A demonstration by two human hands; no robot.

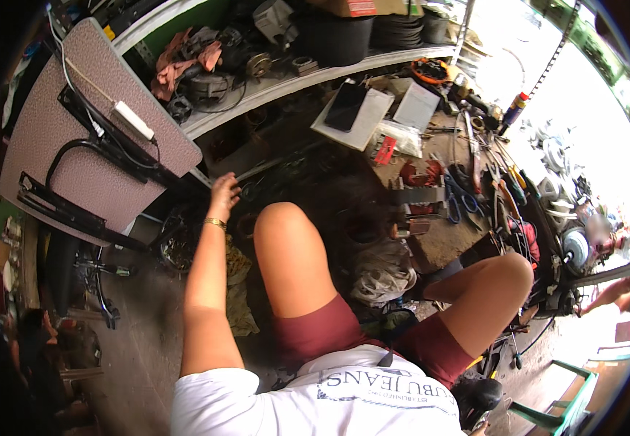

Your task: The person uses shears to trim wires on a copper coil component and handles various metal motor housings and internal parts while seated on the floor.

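Observation:
My left hand [224, 195] is stretched out forward with its fingers apart, a gold-coloured band at the wrist. Nothing shows in it. It is nearest to the black metal frame of a tilted, speckled pinkish-grey panel [101, 62], beside the dark space under a shelf. On that panel rests a white power strip [133, 120] with cords. Only a sliver of my right hand [481, 429] shows at the lower edge, next to a dark rounded object [481, 394]; its fingers are mostly hidden, and I cannot tell whether it holds that object.
A metal shelf [271, 89] carries machine parts and rags. On the worktable [453, 247] lie a black phone [345, 106], blue-handled scissors [462, 201], a vise-like red tool [422, 174] and several hand tools. A green stool [573, 396] stands lower right. Another person's arm [609, 296] shows far right.

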